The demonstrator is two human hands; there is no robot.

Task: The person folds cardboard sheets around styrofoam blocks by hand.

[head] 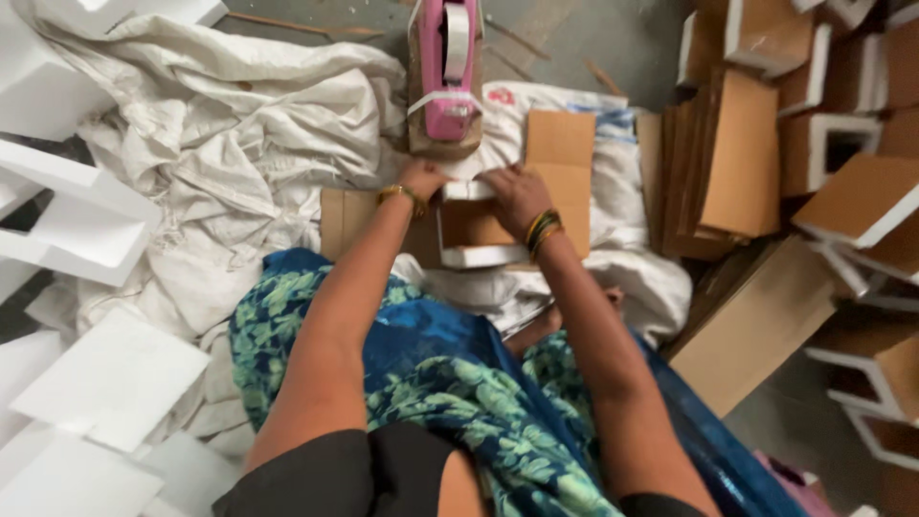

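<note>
Centrally, a small brown cardboard box with white edging (476, 230) lies on flat cardboard sheets (560, 158) over crumpled white woven sacking (239, 134), just in front of the person's lap. Left hand (419, 179) rests on the box's far left corner, fingers curled; whether it grips anything cannot be told. Right hand (515, 194) lies palm-down across the box's top right edge, fingers spread and pressing, clasping nothing. Just beyond both hands stands a pink tape dispenser on a wooden block (446, 81), a white strip hanging across its front. Open room is scant: white foam sheets (105, 378) crowd the left, upright brown cardboard panels (728, 163) and stacked white-edged finished boxes (852, 144) the right. Bare grey floor (613, 43) shows only beyond the dispenser.
</note>
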